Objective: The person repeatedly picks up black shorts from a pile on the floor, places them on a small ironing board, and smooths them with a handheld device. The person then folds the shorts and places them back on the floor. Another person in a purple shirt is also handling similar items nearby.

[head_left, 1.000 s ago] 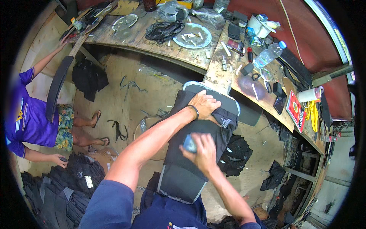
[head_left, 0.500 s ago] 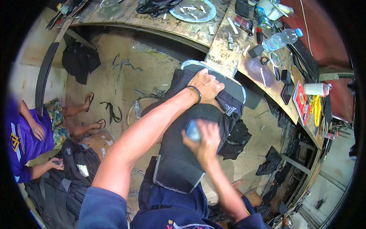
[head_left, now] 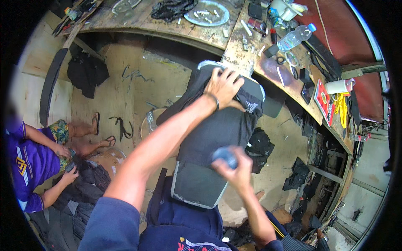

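Observation:
A long black board (head_left: 199, 186) with pale edges slants from my lap to the table edge, a black garment (head_left: 217, 129) stretched over its middle and upper part. Near the board's far end, my left hand (head_left: 222, 88) bears down on the garment with bent fingers, gripping the cloth beside a small pale printed mark. Over the near part of the cloth, my right hand (head_left: 240, 169) is closed around a roundish blue-grey object (head_left: 225, 157). Motion blurs that object, so its kind is unclear.
Beyond the board, the wooden table (head_left: 176, 31) carries a pale round tray (head_left: 207, 12) and a water bottle (head_left: 296, 37). A person in purple (head_left: 37, 165) sits at left, handling a small dark thing beside piled black cloth (head_left: 79, 213). Black scraps (head_left: 259, 146) litter the floor.
My right hand has moved nearer to me along the board with the blue-grey object. My left hand's fingers have spread somewhat on the cloth. The other person's hands have come together.

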`<state>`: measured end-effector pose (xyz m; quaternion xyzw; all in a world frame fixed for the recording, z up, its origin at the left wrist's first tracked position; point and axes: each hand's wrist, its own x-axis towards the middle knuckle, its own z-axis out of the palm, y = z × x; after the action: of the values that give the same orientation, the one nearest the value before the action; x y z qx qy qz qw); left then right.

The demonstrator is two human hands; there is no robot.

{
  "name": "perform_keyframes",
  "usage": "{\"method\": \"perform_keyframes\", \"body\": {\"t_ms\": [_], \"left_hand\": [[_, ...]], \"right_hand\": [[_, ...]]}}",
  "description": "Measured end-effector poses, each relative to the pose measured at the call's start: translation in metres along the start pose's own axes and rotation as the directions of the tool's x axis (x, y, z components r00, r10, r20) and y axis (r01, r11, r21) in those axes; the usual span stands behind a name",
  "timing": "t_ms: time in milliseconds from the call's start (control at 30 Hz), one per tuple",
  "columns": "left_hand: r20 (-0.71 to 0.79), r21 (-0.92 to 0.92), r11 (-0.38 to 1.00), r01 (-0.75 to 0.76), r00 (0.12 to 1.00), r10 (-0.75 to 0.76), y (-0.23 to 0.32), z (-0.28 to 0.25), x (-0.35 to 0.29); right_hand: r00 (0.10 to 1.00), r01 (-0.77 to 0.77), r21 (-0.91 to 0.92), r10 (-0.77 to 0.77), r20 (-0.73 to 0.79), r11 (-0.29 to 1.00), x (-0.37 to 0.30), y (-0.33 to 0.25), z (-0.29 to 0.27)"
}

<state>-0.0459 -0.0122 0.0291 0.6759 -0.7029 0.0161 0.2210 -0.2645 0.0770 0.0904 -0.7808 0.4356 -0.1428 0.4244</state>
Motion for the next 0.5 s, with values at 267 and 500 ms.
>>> {"method": "perform_keyframes", "body": {"t_ms": [267, 500], "left_hand": [[0.128, -0.752, 0.419, 0.509, 0.735, -0.666, 0.021, 0.026, -0.204], [0.858, -0.289, 0.251, 0.924, 0.366, -0.360, 0.097, -0.039, -0.422]], "right_hand": [[0.835, 0.180, 0.032, -0.136, -0.533, 0.983, 0.069, 0.116, 0.016], [0.834, 0.466, 0.076, -0.409, -0.371, 0.882, -0.102, 0.015, 0.134]]}}
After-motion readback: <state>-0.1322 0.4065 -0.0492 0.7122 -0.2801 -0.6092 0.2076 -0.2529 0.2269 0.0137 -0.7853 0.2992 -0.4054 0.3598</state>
